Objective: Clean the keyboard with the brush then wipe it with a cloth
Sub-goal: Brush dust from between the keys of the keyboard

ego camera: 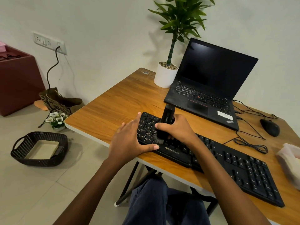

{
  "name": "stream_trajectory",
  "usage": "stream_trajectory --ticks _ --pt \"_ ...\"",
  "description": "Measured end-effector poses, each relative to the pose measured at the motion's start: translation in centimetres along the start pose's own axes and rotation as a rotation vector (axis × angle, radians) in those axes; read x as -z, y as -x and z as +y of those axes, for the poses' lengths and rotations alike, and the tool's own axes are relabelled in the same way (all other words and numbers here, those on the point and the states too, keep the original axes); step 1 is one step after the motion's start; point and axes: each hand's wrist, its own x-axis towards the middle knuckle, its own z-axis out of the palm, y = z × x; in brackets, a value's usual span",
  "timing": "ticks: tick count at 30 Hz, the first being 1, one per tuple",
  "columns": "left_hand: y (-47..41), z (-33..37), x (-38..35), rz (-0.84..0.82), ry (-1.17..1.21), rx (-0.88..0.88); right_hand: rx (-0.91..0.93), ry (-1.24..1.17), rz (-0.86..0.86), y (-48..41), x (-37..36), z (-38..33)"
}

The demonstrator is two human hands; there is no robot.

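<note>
Now, right hand [177, 129] gripping brush [167, 119], handle up, bristles on keys beneath it, left hand [129, 141] spread flat on keyboard [243, 172] end just beside, thumb along front edge

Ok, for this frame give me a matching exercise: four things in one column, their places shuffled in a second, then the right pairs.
1 brush
2 mouse
3 potted plant
4 basket

A on the floor, left of the desk
B right of the laptop
C gripped by the right hand, over the keyboard
D left of the laptop, at the desk's back

Pairs: 1-C, 2-B, 3-D, 4-A
</note>
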Motion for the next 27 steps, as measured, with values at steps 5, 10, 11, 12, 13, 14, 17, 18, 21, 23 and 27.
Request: stream_trajectory --ticks 5,10,11,12,13,14,17,18,21,23,27 --pt "0.1 0.2 0.1 0.005 -0.010 0.008 0.066 0.055 0.107 -0.2 -0.6 -0.2" --pt "0.0 0.0 0.0 0.001 -0.009 0.001 0.057 0.010 0.007 -0.1 0.3 0.1" --pt "0.0 0.0 0.0 -0.002 -0.008 0.000 0.061 0.052 0.051 -0.3 0.3 0.0" --pt "0.0 -0.1 -0.1 -0.002 -0.010 -0.004 0.075 0.092 0.095 -0.4 0.0 -0.1" --pt "0.0 -0.2 -0.1 0.000 -0.010 -0.009 0.097 0.114 0.124 -0.5 -0.4 -0.2" --pt "-0.1 -0.4 -0.2 -0.002 -0.008 -0.009 0.121 0.114 0.125 -0.4 -0.8 -0.3" --pt "0.0 -0.6 -0.3 0.002 -0.007 -0.019 0.114 -0.001 0.007 -0.1 -0.9 -0.1" --pt "0.0 -0.5 -0.3 -0.001 -0.004 -0.020 0.088 -0.021 -0.029 -0.1 -0.5 0.0" --pt "-0.1 -0.2 -0.2 0.013 -0.003 -0.012 0.064 0.080 0.040 -0.8 0.1 0.0" --pt "0.0 -0.1 -0.1 0.021 -0.005 -0.010 0.105 0.112 0.121 -1.1 -0.4 -0.4" --pt "-0.1 -0.4 -0.3 0.004 -0.014 -0.022 0.117 0.012 -0.041 -0.7 -0.4 -0.5"
